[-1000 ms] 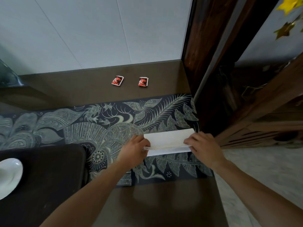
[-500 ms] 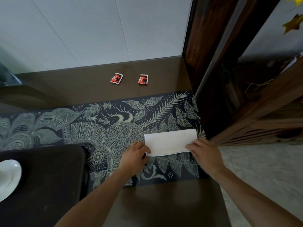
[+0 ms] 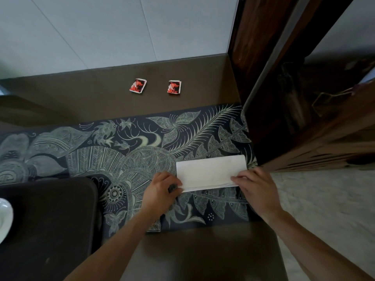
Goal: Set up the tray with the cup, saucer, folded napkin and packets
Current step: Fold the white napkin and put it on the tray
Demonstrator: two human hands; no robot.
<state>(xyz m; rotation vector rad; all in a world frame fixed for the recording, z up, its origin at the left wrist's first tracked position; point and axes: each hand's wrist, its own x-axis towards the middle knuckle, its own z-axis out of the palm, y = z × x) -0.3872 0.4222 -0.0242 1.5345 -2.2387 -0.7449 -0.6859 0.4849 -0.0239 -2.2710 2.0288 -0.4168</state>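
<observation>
- The folded white napkin (image 3: 211, 172) lies on a dark patterned cloth (image 3: 121, 159) covering the brown counter (image 3: 101, 102).
- The left hand (image 3: 162, 187) pinches its near-left corner; the right hand (image 3: 256, 186) pinches its near-right corner.
- Two red packets (image 3: 138, 86) lie near the wall.
- A dark tray (image 3: 50, 220) holds a white saucer (image 3: 5, 218) at left.

A dark batik-patterned cloth runner (image 3: 125, 159) lies across the brown tabletop (image 3: 85, 102), beside a dark wooden door frame (image 3: 261, 63) and pale wall panels (image 3: 121, 29).
</observation>
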